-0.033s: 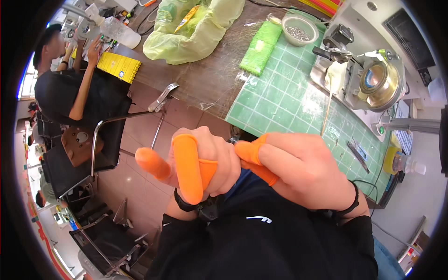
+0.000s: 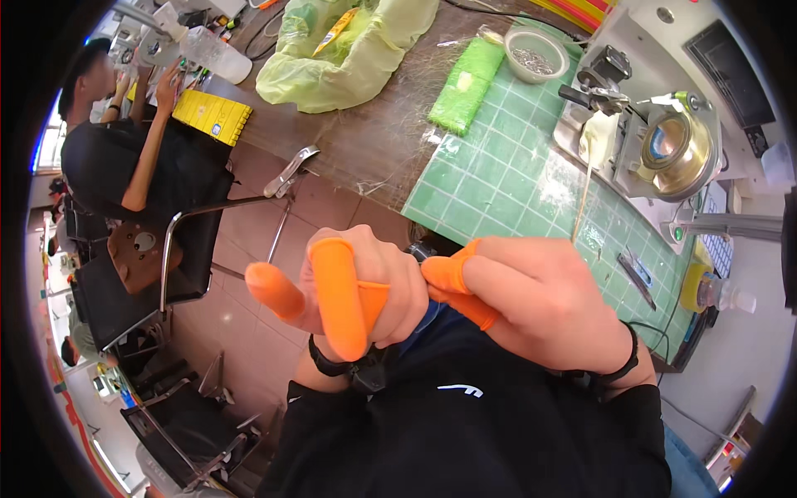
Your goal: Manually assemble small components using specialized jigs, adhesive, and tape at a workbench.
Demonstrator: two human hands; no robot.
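In front of my black shirt, both hands are raised close together. Orange finger cots cover the thumb and at least one finger of my left hand [image 2: 390, 286]. Its thumb sticks out to the left while the other fingers are curled in; whether they hold anything is hidden. Beside its knuckles, my right hand [image 2: 540, 303] has its thumb and forefinger, also in orange cots, pressed together in a pinch. Whatever lies between those fingertips is too small or covered to make out. The fingertips are at or almost against the left hand's curled fingers.
A green tiled mat [image 2: 498, 178] bears a bowl of small metal bits [image 2: 535, 56], a green fuzzy bundle [image 2: 467, 83], a cutter [image 2: 638, 280] and a machine with a brass-coloured round pan [image 2: 677, 153]. A yellow-green bag [image 2: 332, 75] lies farther left. Another person [image 2: 108, 158] sits at left.
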